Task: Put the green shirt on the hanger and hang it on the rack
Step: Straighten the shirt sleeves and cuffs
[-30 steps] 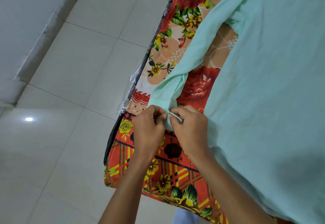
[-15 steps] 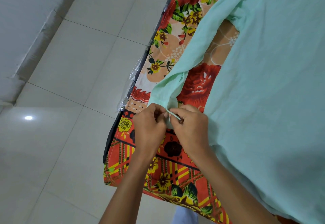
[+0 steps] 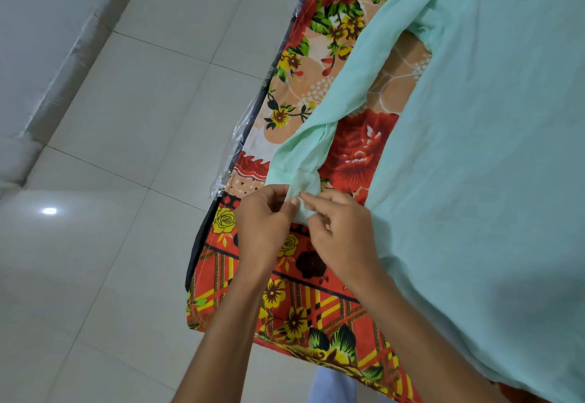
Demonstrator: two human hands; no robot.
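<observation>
Head view: both the left hand and right hand pinch the cuff of the green shirt, soft, light, limp cloth best gripped at shoulders.

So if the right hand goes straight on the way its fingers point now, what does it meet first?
The right hand points up-left at the sleeve cuff it pinches, so first the cuff, then probably the left hand's fingertips; depth is unclear.

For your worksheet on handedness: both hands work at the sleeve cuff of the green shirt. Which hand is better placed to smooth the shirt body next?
Right, probably. The right hand lies beside the green shirt body; the left hand is on the far side of the cuff, over the floral sheet.
</observation>
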